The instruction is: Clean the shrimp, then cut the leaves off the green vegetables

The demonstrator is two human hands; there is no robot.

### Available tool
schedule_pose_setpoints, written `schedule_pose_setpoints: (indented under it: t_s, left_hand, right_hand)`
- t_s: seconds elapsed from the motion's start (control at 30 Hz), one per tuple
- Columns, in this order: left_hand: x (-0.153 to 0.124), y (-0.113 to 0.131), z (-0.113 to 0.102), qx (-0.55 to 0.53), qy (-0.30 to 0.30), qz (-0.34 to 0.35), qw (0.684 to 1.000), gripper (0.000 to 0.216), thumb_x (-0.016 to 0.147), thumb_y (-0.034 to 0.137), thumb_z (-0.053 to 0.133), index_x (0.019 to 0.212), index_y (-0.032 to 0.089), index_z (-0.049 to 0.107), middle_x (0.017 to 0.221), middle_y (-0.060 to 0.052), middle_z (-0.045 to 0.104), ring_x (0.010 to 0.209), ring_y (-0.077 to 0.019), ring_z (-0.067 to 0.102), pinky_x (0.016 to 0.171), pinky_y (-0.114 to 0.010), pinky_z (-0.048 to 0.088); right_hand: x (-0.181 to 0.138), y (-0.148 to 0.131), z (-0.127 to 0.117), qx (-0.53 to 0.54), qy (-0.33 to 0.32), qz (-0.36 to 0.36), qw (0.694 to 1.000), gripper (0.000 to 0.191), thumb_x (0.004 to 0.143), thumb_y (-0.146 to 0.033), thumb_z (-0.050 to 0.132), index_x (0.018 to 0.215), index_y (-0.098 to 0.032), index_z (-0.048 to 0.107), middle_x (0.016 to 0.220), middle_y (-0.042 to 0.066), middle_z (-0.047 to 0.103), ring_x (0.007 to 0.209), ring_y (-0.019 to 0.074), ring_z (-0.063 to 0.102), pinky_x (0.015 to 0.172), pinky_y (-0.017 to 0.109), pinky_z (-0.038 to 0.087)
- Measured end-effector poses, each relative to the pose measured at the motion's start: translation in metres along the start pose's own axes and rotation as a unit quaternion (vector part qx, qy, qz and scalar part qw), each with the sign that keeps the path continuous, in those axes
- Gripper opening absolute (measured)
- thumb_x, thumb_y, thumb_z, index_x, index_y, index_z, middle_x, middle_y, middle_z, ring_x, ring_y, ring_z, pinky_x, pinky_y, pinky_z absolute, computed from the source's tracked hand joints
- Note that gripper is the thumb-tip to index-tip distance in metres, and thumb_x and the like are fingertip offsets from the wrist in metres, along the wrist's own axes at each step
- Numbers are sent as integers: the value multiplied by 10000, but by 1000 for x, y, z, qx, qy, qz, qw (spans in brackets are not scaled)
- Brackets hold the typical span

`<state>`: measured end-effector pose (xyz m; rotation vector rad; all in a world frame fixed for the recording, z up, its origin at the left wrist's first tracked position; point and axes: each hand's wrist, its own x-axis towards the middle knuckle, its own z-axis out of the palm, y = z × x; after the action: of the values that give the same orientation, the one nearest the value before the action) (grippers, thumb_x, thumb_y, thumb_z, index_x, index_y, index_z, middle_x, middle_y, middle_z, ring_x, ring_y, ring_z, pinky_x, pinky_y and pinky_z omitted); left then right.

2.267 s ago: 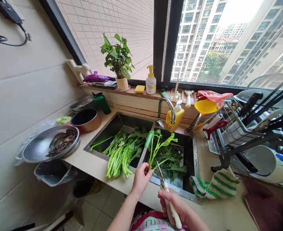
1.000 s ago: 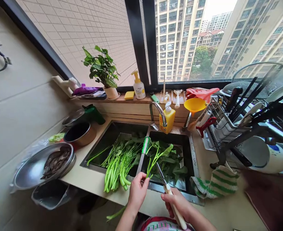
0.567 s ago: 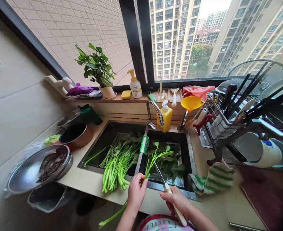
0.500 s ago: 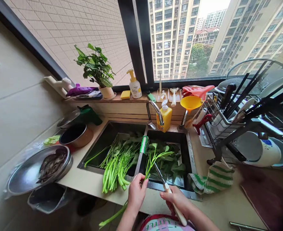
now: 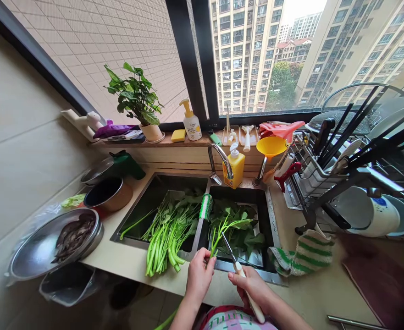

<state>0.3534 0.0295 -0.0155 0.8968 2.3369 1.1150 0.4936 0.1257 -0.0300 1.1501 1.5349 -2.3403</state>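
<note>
My left hand is closed on the lower end of a leafy green stalk that leans out over the right sink basin. My right hand grips the white handle of a knife, whose blade rests against the stalk just above my left fingers. A bundle of long green stalks lies across the left basin and over its front edge. Cut leaves fill the right basin. Below the counter a cut stem is falling.
A faucet and yellow soap bottle stand behind the sink. A steel bowl of dark fish and a pot sit at left, a bin below. A striped cloth and dish rack are at right.
The stalk in my left hand has been cut shorter; the trimmed stem dropped below the counter edge and keeps falling. The view has tilted slightly.
</note>
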Motion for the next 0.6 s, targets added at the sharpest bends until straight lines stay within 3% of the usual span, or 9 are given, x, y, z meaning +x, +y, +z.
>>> schedule_pose_setpoints:
  t_s: [0.6]
  left_hand:
    - [3, 7, -4, 0, 3, 13, 1000, 196, 759, 376, 526, 695, 191, 545, 703, -29, 603, 564, -161, 570, 496, -247, 407]
  right_hand:
    - [0, 1, -1, 25, -7, -3, 1000, 464, 601, -611, 592, 694, -211, 377, 417, -84, 453, 264, 55, 343, 255, 175, 251]
